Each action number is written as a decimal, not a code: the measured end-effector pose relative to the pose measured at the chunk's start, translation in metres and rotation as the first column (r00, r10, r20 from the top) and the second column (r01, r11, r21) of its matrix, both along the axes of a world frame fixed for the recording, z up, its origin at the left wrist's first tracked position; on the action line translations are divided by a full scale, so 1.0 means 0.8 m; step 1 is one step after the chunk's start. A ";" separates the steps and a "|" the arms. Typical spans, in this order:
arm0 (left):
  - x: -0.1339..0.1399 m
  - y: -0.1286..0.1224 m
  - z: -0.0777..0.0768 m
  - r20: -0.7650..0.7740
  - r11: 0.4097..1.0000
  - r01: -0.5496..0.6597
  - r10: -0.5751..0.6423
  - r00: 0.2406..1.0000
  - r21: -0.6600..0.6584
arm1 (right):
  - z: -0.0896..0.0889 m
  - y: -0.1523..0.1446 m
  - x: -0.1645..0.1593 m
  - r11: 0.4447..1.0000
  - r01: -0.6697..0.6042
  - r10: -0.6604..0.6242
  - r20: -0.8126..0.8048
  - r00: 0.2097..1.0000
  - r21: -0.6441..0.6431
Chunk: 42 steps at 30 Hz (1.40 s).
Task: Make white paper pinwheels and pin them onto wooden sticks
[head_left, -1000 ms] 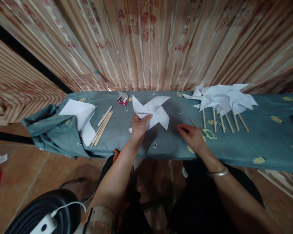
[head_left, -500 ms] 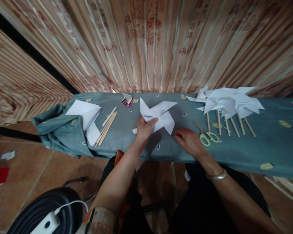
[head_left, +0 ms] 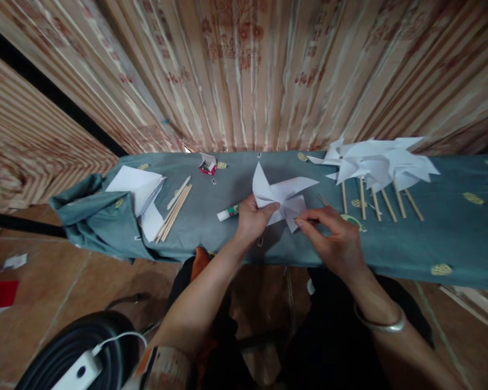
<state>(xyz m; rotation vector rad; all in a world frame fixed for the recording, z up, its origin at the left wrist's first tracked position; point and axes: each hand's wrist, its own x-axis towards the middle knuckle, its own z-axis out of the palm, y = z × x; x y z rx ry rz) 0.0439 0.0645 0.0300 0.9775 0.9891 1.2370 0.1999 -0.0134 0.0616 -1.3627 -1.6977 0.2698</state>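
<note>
A white paper pinwheel (head_left: 293, 188) is held up over the cloth by my left hand (head_left: 252, 216), with the thumb pressed near its centre. My right hand (head_left: 335, 233) is closed in a pinch at the pinwheel's lower right blade. Whatever small thing sits between its fingertips is too small to name. Beside my left hand lies a glue stick (head_left: 228, 212) with a white cap and green label, partly covered by the hand. Scissors with light green handles (head_left: 353, 220) are mostly hidden behind my right hand.
Finished pinwheels (head_left: 374, 162) on wooden sticks lie at the right. To the left are folded white papers (head_left: 132, 184), several wooden sticks (head_left: 174, 214), a white pencil-like stick (head_left: 179, 193) and a small open red box (head_left: 207, 165). A green-grey cloth (head_left: 410, 244) covers the table.
My left hand has lifted the pinwheel and shifted it right, uncovering the glue stick. My right hand has come up to the blade, its fingers now pinched, covering most of the scissors.
</note>
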 end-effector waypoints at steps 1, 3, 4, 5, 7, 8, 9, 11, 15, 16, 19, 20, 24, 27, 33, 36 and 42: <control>0.003 -0.003 0.002 -0.001 1.000 0.014 -0.014 1.000 0.003 | 0.002 -0.001 -0.002 0.999 -0.003 0.003 0.015 1.000 0.034; 0.009 -0.009 0.005 0.001 0.999 0.033 -0.033 0.999 0.000 | 0.004 0.000 -0.004 0.996 0.016 -0.020 0.037 0.999 0.092; 0.011 -0.010 0.006 0.005 0.999 0.038 -0.038 0.999 -0.006 | 0.004 0.000 -0.003 0.993 0.038 -0.042 0.039 0.998 0.113; 0.013 -0.011 0.007 0.010 0.999 0.041 -0.041 0.999 -0.011 | 0.003 0.000 -0.001 0.990 0.060 -0.065 0.036 0.997 0.124; 0.018 -0.012 0.009 0.023 0.999 0.047 -0.046 0.999 -0.017 | 0.000 0.001 0.004 0.989 0.088 -0.090 0.013 0.996 0.118; 0.021 -0.012 0.009 0.031 0.999 0.051 -0.050 0.998 -0.019 | -0.002 0.002 0.006 0.991 0.089 -0.088 -0.010 0.996 0.101; 0.023 -0.013 0.009 0.042 0.998 0.060 -0.059 0.997 -0.022 | -0.005 0.002 0.008 0.994 0.081 -0.078 -0.039 0.996 0.080; 0.029 -0.016 0.010 0.066 0.995 0.088 -0.086 0.994 -0.037 | -0.012 0.005 0.012 0.998 0.052 -0.048 -0.107 0.993 0.038; 0.037 -0.023 0.014 0.100 0.989 0.138 -0.131 0.986 -0.060 | -0.023 0.009 0.018 0.999 0.044 -0.048 -0.214 0.976 -0.023; 0.038 -0.024 0.016 0.107 0.988 0.143 -0.137 0.985 -0.060 | -0.024 0.010 0.019 0.998 0.051 -0.057 -0.233 0.971 -0.033; 0.040 -0.026 0.018 0.122 0.986 0.158 -0.150 0.981 -0.057 | -0.024 0.011 0.023 0.997 0.055 -0.069 -0.279 0.958 -0.055; 0.040 -0.026 0.018 0.123 0.986 0.160 -0.152 0.981 -0.057 | -0.023 0.012 0.025 0.997 0.051 -0.066 -0.291 0.954 -0.061; 0.040 -0.027 0.016 0.116 0.986 0.159 -0.153 0.982 -0.049 | -0.022 0.011 0.028 0.995 0.023 -0.053 -0.328 0.943 -0.094; 0.040 -0.028 0.015 0.106 0.985 0.167 -0.163 0.981 -0.035 | -0.021 0.011 0.030 0.993 0.011 -0.049 -0.330 0.943 -0.117; 0.036 -0.029 0.012 0.075 0.985 0.171 -0.169 0.983 -0.027 | -0.020 0.012 0.034 0.990 -0.011 -0.034 -0.313 0.949 -0.140; 0.035 -0.029 0.010 0.053 0.986 0.164 -0.162 0.985 -0.025 | -0.020 0.012 0.034 0.989 -0.032 -0.017 -0.319 0.948 -0.146; 0.032 -0.031 0.009 0.017 0.987 0.158 -0.158 0.987 -0.023 | -0.023 0.012 0.034 0.990 -0.048 0.000 -0.330 0.944 -0.135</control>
